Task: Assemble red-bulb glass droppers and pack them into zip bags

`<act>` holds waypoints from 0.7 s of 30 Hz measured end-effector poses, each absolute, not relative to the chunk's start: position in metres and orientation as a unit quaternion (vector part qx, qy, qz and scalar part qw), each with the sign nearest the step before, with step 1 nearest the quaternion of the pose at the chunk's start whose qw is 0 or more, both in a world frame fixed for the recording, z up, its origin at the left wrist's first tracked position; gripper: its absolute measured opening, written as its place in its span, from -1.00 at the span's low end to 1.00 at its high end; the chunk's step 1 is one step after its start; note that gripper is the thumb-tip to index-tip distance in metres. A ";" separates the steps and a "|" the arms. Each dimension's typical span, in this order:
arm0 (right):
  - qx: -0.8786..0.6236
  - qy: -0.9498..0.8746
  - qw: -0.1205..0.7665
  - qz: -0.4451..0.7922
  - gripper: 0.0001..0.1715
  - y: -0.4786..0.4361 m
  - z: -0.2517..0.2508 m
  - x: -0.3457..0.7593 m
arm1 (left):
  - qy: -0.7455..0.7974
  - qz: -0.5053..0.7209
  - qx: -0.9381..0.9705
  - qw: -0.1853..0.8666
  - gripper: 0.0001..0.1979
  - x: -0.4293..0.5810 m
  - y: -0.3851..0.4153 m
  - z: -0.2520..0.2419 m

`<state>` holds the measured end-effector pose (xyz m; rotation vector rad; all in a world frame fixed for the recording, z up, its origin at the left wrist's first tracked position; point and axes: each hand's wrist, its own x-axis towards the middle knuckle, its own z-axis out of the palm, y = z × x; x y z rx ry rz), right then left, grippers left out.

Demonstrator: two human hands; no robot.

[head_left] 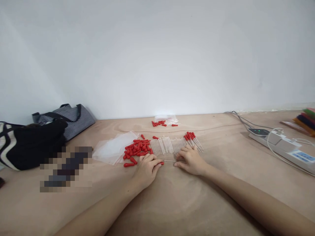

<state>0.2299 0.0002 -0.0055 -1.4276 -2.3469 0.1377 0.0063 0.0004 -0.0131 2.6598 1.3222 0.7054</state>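
My left hand (pixel 147 168) rests on the wooden table (pixel 177 200), fingers pinched on a small red rubber bulb (pixel 161 163). My right hand (pixel 190 160) is curled and pinches the other end of a thin clear glass tube (pixel 172 161) that runs between the two hands. Just beyond my left hand lies a pile of red bulbs (pixel 137 149). A row of clear tubes (pixel 168 145) lies behind both hands. Several tubes with red bulbs fitted (pixel 193 139) lie at the row's right end.
An empty clear zip bag (pixel 112 150) lies left of the bulbs. More bulbs and a bag (pixel 164 121) sit by the wall. A black bag (pixel 27 144) and a striped bag (pixel 71 119) stand left. A power strip with cables (pixel 283 144) lies right.
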 end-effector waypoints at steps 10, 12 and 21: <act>-0.530 -0.806 0.263 -0.011 -0.87 -0.010 -0.020 0.215 | 0.458 0.219 0.859 0.060 -0.88 0.010 0.000 -0.010; -0.512 -0.811 0.283 0.004 -0.87 -0.012 -0.020 0.215 | 0.463 0.216 0.858 0.055 -0.89 0.010 0.000 -0.010; -0.457 -0.836 0.303 -0.004 -0.82 -0.016 -0.020 0.207 | 0.469 0.242 0.848 0.051 -0.87 0.011 0.001 -0.011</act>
